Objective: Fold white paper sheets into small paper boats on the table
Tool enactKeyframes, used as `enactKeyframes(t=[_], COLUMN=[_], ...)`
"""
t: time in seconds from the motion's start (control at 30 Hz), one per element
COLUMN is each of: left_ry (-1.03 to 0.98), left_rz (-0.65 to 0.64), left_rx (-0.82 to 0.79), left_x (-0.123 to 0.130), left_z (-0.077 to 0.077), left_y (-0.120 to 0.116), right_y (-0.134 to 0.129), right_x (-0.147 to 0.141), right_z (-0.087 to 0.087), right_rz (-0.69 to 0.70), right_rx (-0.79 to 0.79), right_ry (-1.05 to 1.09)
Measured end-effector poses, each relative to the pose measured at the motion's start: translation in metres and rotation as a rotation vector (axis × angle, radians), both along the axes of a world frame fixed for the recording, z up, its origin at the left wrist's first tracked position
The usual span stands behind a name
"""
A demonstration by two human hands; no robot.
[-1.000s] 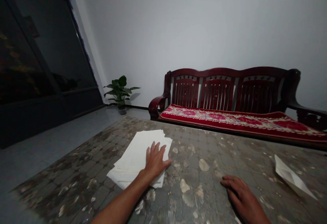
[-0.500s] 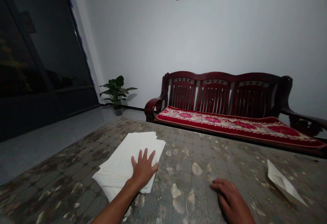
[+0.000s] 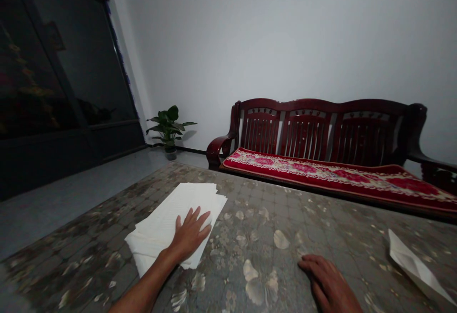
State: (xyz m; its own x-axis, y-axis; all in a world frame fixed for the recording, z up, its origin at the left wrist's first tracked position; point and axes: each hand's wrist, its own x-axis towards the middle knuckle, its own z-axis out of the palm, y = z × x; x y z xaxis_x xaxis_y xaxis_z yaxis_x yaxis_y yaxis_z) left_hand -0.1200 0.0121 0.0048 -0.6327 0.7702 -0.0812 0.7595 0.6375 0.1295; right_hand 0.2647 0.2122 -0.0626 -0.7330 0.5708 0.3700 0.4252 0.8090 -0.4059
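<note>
White sheets [image 3: 167,222] beneath the left hand [image 3: 189,237] bear faint, unreadable lines.

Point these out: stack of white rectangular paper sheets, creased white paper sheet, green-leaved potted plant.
Stack of white rectangular paper sheets [image 3: 169,220]: head view, top sheet's surface.
Creased white paper sheet [image 3: 414,266]: head view, middle.
Green-leaved potted plant [image 3: 167,126]: head view, leaves.

A potted plant [image 3: 169,127] stands near a wooden bench [image 3: 303,131] (a floral runner [image 3: 328,173] lies along its seat).

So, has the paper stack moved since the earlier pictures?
Yes: the paper stack has slid left, away from the pale petal printed on the table.
</note>
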Motion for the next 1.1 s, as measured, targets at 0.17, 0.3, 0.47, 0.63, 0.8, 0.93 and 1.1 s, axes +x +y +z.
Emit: enactKeyframes(t=[0.17,0.3,0.47,0.63,0.8,0.93,1.1], left_ry=[-0.038,0.008,0.075,0.072,0.129,0.183,0.21], left_rz=[0.089,0.064,0.085,0.036,0.035,0.074,0.092], left_rx=[0.038,0.034,0.009,-0.088,-0.075,-0.016,0.008], left_x=[-0.006,-0.009,-0.011,-0.012,-0.01,-0.007,-0.011], left_z=[0.005,0.005,0.005,0.007,0.009,0.005,0.001], left_y=[-0.004,-0.005,-0.004,0.0,0.0,0.002,0.0], right_y=[0.001,0.001,-0.005,-0.012,-0.013,-0.011,-0.012], right_x=[0.001,0.001,-0.001,-0.004,-0.003,-0.002,-0.003], right_z=[0.0,-0.004,0.0,0.01,0.011,0.009,0.011], right_rz=[0.015,-0.013,-0.021,-0.028,-0.027,-0.027,-0.029], right_rx=[0.0,-0.016,-0.028,-0.03,-0.031,-0.034,-0.031], right_ry=[0.012,0.012,-0.005,-0.005,-0.005,-0.004,0.012])
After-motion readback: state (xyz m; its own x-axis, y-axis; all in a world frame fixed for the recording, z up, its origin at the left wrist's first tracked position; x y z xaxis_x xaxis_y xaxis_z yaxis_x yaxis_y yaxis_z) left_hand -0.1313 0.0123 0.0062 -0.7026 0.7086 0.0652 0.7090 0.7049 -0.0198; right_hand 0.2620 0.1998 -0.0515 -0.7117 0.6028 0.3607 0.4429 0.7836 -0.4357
